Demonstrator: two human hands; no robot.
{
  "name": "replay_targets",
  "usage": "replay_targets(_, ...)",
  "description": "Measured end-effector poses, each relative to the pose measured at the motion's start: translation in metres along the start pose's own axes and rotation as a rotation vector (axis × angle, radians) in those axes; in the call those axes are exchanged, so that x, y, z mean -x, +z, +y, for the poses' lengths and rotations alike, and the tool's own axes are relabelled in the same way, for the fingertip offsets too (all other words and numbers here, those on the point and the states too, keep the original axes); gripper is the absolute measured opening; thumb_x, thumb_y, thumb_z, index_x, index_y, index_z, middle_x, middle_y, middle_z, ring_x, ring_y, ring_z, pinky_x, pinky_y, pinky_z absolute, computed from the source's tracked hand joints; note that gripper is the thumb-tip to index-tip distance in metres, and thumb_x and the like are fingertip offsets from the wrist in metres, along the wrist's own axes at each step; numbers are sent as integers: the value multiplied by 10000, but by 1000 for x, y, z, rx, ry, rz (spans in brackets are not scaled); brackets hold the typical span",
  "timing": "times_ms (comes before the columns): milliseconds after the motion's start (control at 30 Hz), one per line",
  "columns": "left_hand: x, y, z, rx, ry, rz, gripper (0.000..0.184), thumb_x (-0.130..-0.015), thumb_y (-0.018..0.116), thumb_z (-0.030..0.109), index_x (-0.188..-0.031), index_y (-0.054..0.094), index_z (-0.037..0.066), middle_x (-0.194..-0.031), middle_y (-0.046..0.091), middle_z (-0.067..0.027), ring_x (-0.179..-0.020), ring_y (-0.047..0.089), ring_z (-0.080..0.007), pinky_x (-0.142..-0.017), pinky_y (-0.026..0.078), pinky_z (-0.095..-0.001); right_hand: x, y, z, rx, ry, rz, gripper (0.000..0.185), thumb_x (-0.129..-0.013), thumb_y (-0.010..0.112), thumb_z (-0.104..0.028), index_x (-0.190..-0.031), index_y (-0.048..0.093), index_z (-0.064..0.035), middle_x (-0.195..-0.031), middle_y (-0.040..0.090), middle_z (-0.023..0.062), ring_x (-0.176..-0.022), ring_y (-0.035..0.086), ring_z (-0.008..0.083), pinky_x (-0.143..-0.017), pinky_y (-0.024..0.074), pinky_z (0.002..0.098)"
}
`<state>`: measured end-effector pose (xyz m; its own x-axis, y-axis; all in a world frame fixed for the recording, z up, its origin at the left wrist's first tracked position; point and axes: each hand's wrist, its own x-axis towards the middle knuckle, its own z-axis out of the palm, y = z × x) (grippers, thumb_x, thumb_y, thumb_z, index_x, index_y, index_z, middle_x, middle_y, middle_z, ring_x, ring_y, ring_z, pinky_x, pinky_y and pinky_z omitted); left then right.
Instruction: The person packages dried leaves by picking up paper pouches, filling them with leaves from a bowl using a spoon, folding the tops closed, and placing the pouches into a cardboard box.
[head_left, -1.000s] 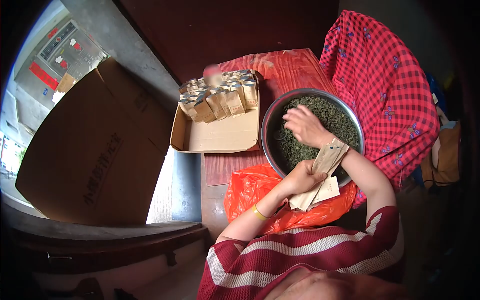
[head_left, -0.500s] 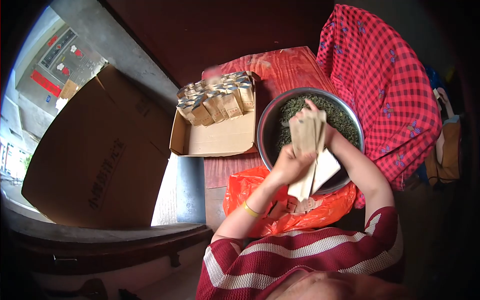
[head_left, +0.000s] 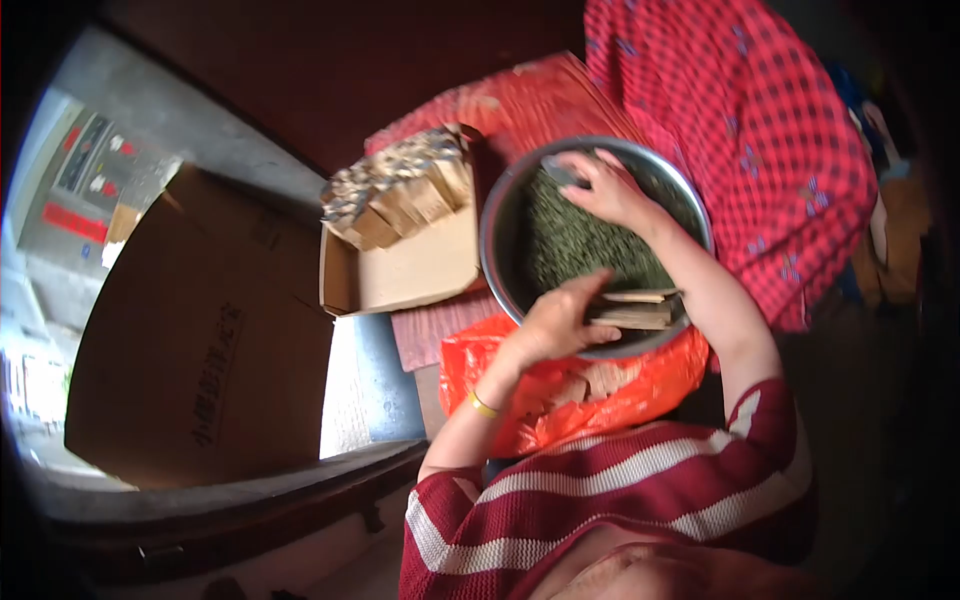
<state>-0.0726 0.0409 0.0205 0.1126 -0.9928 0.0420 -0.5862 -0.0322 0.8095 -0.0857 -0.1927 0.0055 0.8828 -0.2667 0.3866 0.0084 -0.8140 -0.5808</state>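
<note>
A metal basin (head_left: 488,235) holds dark green dried leaves (head_left: 565,240). Over its near side, my left hand (head_left: 562,318) is closed around a few brown paper bags (head_left: 642,318), their ends pointing right. My right hand (head_left: 608,192) reaches over the far part of the leaves. Its fingers grip a small dark grey object (head_left: 562,172), perhaps a scoop or cup; blur hides its exact shape. Below the basin lies a red plastic bag (head_left: 480,365) with brown paper packets (head_left: 600,380) inside.
Left of the basin, a shallow cardboard box (head_left: 425,260) contains rows of filled paper packets (head_left: 400,190). Red checked cloth (head_left: 770,170) hangs at the right of the reddish wooden table (head_left: 530,95). A large cardboard carton (head_left: 200,340) stands at the left.
My hands have moved apart. The paper bags have tipped from upright to lying sideways in my left hand. My right hand has left them and now holds the grey object over the leaves.
</note>
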Motion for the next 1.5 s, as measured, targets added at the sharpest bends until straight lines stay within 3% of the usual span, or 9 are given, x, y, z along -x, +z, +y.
replay_targets(167,-6,-12,-7,672,-186,-113,803,-890,730,341,-1485,322,-10,-1393,503,-207,-1298,484,-270,-1082,387,-367,1,-5,0,140,-13,-125,321,-851,667,-250,-1139,618,-119,-991,707,155,-1029,664,269,-1132,279,517)
replay_targets(267,-4,-16,-12,168,-164,-25,538,-906,714,279,-1304,558,-48,-1199,652,-168,-1130,603,-197,-988,451,-317,3,-11,-8,201,-38,-133,276,-878,658,-282,-1102,648,-122,-934,715,140,-956,684,274,-1131,282,518)
replay_targets(433,-12,-24,4,219,-233,-193,492,-892,727,281,-1241,601,-42,-1185,665,-174,-1022,629,-166,-918,472,-315,-3,-10,-7,122,-40,-15,249,-922,624,-330,-1071,679,-139,-835,726,107,-893,699,270,-1120,282,516)
replay_targets(633,-33,8,12,-42,304,-41,421,-879,693,196,-1230,614,-25,-1143,659,-212,-1092,624,-358,-998,448,-421,0,-10,-10,180,-33,-65,221,-959,580,-293,-1045,694,-125,-915,731,67,-916,690,241,-1109,303,523)
replay_targets(733,-39,19,8,-127,364,-7,334,-912,646,134,-1208,629,-21,-1050,677,-193,-1000,647,-333,-939,478,-392,-2,-17,-11,115,-26,-93,206,-942,602,-261,-1052,692,-112,-918,728,56,-897,684,227,-1070,351,492)
replay_targets(833,-34,3,26,254,-97,65,215,-994,552,124,-1097,665,-27,-954,701,-84,-854,633,-143,-824,496,-282,-6,-25,-9,-53,81,-113,197,-907,645,-215,-1046,685,-81,-888,718,49,-845,674,166,-927,462,403)
replay_targets(967,-26,-14,-5,769,-74,305,243,-1038,481,155,-1184,602,4,-1020,692,-61,-945,620,-103,-855,479,-258,-6,-23,1,-340,11,36,205,-819,681,-149,-989,675,-35,-770,678,55,-680,615,122,-628,501,307)
replay_targets(1233,-21,-28,-42,719,-231,516,237,-1017,456,72,-1214,577,21,-1014,686,-52,-924,637,-115,-836,474,-254,-4,-27,-18,-508,-9,-53,174,-830,658,-74,-991,687,-12,-900,700,26,-811,626,87,-746,499,269)
replay_targets(1500,-23,-27,-50,624,-222,522,218,-1016,509,134,-1168,610,14,-971,624,16,-905,532,-70,-843,420,-233,-1,-34,-39,-793,-3,108,266,-989,594,-249,-1046,676,-2,-848,656,16,-807,609,80,-734,499,237)
